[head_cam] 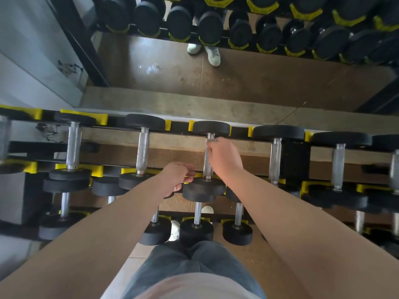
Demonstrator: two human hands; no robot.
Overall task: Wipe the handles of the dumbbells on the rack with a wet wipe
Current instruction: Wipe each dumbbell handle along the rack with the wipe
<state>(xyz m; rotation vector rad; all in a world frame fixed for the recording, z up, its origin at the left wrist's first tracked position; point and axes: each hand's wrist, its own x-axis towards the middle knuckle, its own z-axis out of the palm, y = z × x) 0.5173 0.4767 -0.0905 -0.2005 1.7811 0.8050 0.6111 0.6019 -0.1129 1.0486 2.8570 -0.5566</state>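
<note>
On the top tier of the black rack (pixel 179 127) with yellow cradles lies a row of black dumbbells with steel handles. My right hand (pixel 224 158) grips the far end of the middle dumbbell's handle (pixel 207 167). A small pale bit of the wet wipe (pixel 212 140) shows at its fingertips; the hand covers the remainder. My left hand (pixel 176 176) curls round the left edge of the same dumbbell's near head (pixel 203 190).
More dumbbells lie on either side, the closest handles to the left (pixel 142 148) and to the right (pixel 275 158). A lower tier of smaller dumbbells (pixel 197 212) sits under my arms. A mirror (pixel 248 78) behind the rack reflects the floor, dumbbells and shoes.
</note>
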